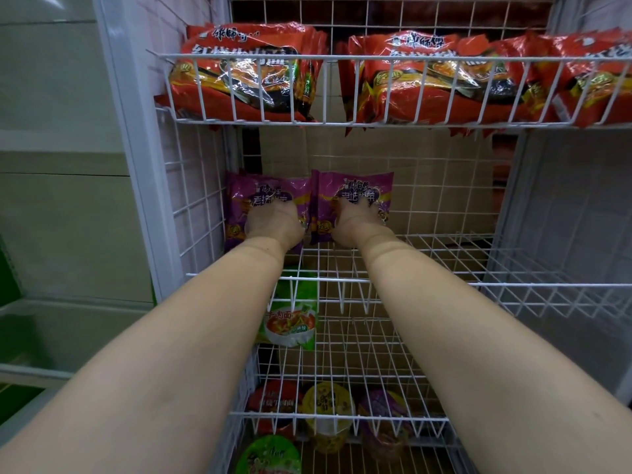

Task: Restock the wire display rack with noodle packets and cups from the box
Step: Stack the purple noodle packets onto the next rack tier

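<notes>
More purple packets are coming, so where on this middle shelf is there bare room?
The middle shelf is bare wire right of the right purple packet, through to the rack's right side. The left end is crowded: the left purple packet and both hands. The top shelf is full of red packets.

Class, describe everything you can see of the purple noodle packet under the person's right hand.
The purple noodle packet is a glossy plastic pouch with white lettering and crimped edges. It stands upright at the back of the middle wire shelf, beside a matching left packet. The right hand rests against its lower front, covering part of the print; how the fingers lie is unclear.
</notes>
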Available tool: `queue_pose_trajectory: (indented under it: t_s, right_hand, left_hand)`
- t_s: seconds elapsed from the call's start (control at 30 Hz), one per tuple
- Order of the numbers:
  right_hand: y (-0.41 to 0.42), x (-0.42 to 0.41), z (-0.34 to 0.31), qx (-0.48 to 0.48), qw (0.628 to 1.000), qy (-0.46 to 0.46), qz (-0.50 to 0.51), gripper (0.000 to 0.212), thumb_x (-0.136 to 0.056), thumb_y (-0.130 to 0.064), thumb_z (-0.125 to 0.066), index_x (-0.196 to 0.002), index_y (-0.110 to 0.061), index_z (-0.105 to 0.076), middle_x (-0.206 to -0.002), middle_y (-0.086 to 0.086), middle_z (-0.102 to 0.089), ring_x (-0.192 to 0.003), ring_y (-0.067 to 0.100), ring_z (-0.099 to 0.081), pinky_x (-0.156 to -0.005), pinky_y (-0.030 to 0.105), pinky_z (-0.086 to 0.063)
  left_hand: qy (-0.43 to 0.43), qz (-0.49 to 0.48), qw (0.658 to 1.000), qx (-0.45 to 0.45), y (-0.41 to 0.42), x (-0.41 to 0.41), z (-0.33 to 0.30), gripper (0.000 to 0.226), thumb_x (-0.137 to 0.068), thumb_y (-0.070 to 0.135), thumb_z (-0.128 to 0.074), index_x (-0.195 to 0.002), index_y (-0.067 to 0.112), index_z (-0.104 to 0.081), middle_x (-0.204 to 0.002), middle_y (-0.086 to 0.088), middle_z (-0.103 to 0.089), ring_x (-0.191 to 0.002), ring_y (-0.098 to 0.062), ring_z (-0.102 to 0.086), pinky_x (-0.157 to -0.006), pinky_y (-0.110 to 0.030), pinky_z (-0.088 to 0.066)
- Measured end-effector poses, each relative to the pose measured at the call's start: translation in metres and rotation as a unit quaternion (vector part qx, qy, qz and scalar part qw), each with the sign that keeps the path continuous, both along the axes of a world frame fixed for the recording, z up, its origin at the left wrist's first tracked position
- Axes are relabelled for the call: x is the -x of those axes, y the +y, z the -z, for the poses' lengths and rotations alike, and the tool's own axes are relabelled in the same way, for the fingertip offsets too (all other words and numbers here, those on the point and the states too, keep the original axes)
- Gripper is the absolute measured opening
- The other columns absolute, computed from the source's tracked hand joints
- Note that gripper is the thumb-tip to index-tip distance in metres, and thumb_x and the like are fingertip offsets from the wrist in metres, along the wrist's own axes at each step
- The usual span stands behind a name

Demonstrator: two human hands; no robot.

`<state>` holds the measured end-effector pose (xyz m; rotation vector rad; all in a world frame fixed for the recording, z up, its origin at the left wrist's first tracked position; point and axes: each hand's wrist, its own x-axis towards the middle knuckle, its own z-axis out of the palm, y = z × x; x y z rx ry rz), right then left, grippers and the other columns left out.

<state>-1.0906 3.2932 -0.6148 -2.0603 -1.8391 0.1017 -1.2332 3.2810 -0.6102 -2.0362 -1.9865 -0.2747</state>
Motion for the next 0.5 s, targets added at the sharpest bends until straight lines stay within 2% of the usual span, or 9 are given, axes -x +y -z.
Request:
queue_pose_trajectory:
  t_s: [0.13,0.2,0.27,0.33,0.43,0.5]
  right_hand:
    - [0.003,0.001,0.000,-0.014,1.000,-0.009,0.004,0.064,-0.093,-0.027,-0.067,-0.149,-0.020,-0.037,-0.158,0.018,-0.025,-0.147,0.045,-0.019,-0.115,0.060,-0.032]
    - [0.003,0.001,0.000,-0.019,1.000,-0.010,0.000,0.056,-0.093,-0.030,-0.066,-0.143,-0.018,-0.043,-0.152,0.018,-0.034,-0.143,0.044,-0.028,-0.113,0.057,-0.035]
    - [0.003,0.001,0.001,-0.026,1.000,-0.013,-0.004,0.052,-0.093,-0.031,-0.065,-0.139,-0.018,-0.046,-0.145,0.017,-0.041,-0.137,0.042,-0.037,-0.111,0.055,-0.039]
    - [0.004,0.001,0.001,-0.029,0.999,-0.011,-0.010,0.050,-0.092,-0.031,-0.066,-0.137,-0.018,-0.048,-0.140,0.017,-0.046,-0.132,0.041,-0.043,-0.109,0.053,-0.042]
    - [0.004,0.004,0.002,-0.022,1.000,-0.004,-0.019,0.050,-0.090,-0.030,-0.066,-0.136,-0.018,-0.049,-0.135,0.016,-0.051,-0.127,0.039,-0.048,-0.107,0.052,-0.044]
    - [0.004,0.005,0.002,-0.016,1.000,0.000,-0.021,0.050,-0.089,-0.029,-0.066,-0.136,-0.019,-0.049,-0.134,0.015,-0.052,-0.126,0.039,-0.050,-0.106,0.053,-0.045]
  left_hand:
    - [-0.015,0.010,0.998,-0.052,-0.001,0.000,-0.005,0.030,-0.102,0.032,-0.045,-0.121,0.012,-0.059,-0.117,-0.010,-0.063,-0.099,-0.026,-0.063,-0.074,-0.033,-0.042]
    - [-0.040,0.007,0.997,-0.065,0.001,0.001,-0.005,0.034,-0.101,0.032,-0.050,-0.128,0.012,-0.055,-0.117,-0.010,-0.063,-0.096,-0.026,-0.062,-0.074,-0.033,-0.044]
    - [-0.083,0.003,0.996,-0.038,0.007,0.004,-0.001,0.057,-0.097,0.044,-0.058,-0.142,0.013,-0.042,-0.127,-0.013,-0.057,-0.109,-0.030,-0.060,-0.081,-0.038,-0.049]
    - [-0.123,0.004,0.992,-0.009,0.013,0.005,0.004,0.075,-0.092,0.052,-0.062,-0.149,0.014,-0.030,-0.140,-0.015,-0.047,-0.124,-0.035,-0.051,-0.094,-0.049,-0.050]
    - [-0.139,-0.002,0.990,0.014,0.016,0.004,0.004,0.086,-0.088,0.055,-0.064,-0.153,0.017,-0.022,-0.149,-0.015,-0.036,-0.133,-0.039,-0.040,-0.099,-0.057,-0.046]
    - [-0.142,0.004,0.990,0.012,0.015,0.004,0.003,0.081,-0.088,0.057,-0.061,-0.151,0.016,-0.030,-0.147,-0.015,-0.039,-0.133,-0.038,-0.041,-0.101,-0.056,-0.045]
